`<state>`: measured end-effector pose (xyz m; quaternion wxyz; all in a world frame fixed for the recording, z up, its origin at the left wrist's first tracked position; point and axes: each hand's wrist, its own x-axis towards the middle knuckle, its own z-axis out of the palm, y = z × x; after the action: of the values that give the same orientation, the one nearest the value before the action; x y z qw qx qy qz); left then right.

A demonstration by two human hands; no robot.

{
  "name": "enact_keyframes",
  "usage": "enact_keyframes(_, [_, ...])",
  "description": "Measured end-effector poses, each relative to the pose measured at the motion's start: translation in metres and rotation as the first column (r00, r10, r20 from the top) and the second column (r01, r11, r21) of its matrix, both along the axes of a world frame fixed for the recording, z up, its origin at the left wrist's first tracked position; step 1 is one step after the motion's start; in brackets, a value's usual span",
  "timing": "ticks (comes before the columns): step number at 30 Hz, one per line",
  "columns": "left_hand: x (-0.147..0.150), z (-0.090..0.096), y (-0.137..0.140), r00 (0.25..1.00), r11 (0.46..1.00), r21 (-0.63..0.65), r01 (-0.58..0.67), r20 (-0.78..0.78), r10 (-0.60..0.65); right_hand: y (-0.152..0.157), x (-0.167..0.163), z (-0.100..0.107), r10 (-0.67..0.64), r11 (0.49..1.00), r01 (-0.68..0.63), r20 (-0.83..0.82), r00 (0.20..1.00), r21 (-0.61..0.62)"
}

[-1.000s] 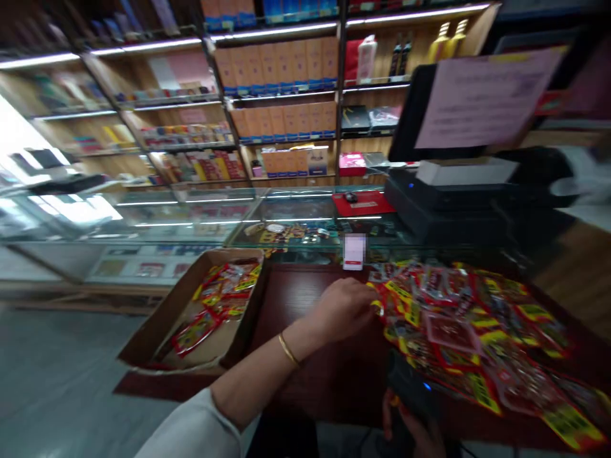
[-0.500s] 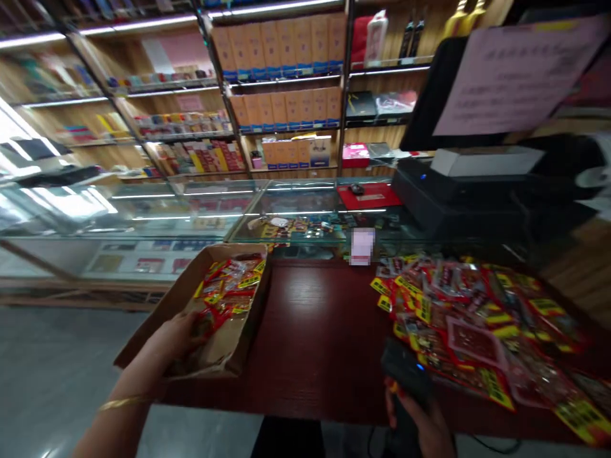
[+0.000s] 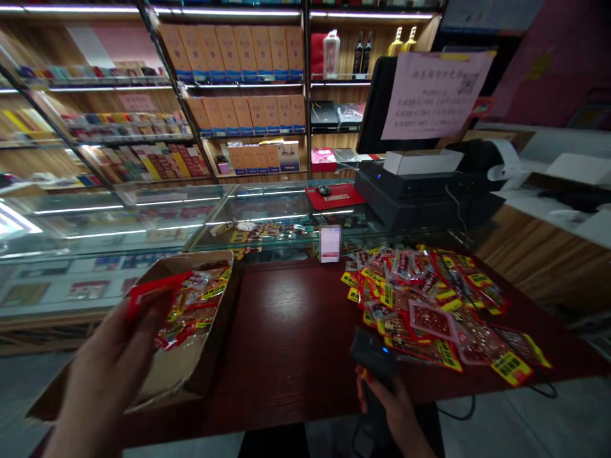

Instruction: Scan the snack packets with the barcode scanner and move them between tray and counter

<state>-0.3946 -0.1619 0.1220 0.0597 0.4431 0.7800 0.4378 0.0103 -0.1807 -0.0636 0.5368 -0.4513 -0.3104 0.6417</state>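
My left hand [image 3: 112, 359] is closed on a red snack packet [image 3: 155, 296], lifted above a shallow cardboard box [image 3: 165, 381]. Inside the box lie more red and yellow snack packets [image 3: 198, 312]. My right hand [image 3: 386, 397] grips a black handheld barcode scanner [image 3: 375, 353], its blue light lit, over the front edge of the dark red table [image 3: 281, 356]. Just beyond the scanner, a loose pile of snack packets [image 3: 405, 296] with yellow labels spreads across the right of the table. The held packet is blurred, so its print cannot be read.
A glass display counter [image 3: 267, 210] borders the table's far side, with a small pinkish card [image 3: 330, 244] before it. At the back right stand a monitor [image 3: 377, 108] with a pink notice [image 3: 432, 95] and a black cash drawer [image 3: 405, 197]. A cable [image 3: 461, 416] hangs below the table.
My left hand has come up out of the box with a red snack packet. The camera view has turned to the right. My right hand still holds the scanner.
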Motion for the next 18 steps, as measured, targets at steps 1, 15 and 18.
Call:
enact_keyframes(1, [0.032,-0.003,0.006,0.980,0.992,0.107,0.060,0.181,-0.079,-0.001,-0.001,-0.001,-0.004,1.000,0.004,0.012,1.000,0.001])
enact_keyframes(15, [0.167,-0.138,0.145,0.021,0.788,0.425,0.445,0.875,-0.484,-0.003,-0.018,-0.002,-0.082,0.996,0.070,0.320,0.944,0.047])
enact_keyframes(18, [0.164,-0.147,0.145,-0.014,0.825,0.384,0.415,0.909,-0.417,-0.001,-0.023,0.004,-0.048,0.999,0.042,0.384,0.922,0.024])
